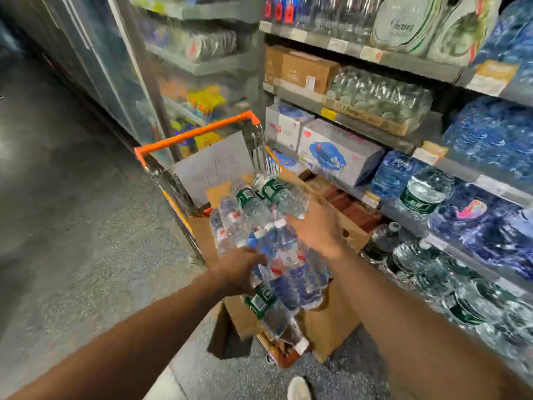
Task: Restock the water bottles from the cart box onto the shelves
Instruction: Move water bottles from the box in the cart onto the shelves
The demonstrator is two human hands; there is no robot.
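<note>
A heap of loose water bottles [268, 243], some with green labels and some with blue, fills the cardboard box [328, 321] on the orange-handled cart [196, 134]. My left hand [239, 269] grips the blue-labelled bottles at the near side of the heap. My right hand [314, 226] holds the green-labelled bottles [277, 197] at the far side, fingers curled over them. The shelves [450, 246] on the right carry more green-labelled bottles [424, 192] and blue shrink-wrapped packs.
White cartons [337, 151] and brown boxes [300, 67] sit on the middle shelves. A glass-door cooler [161, 67] stands behind the cart. Grey floor [72, 212] lies open to the left. My white shoe [300, 388] shows at the bottom edge.
</note>
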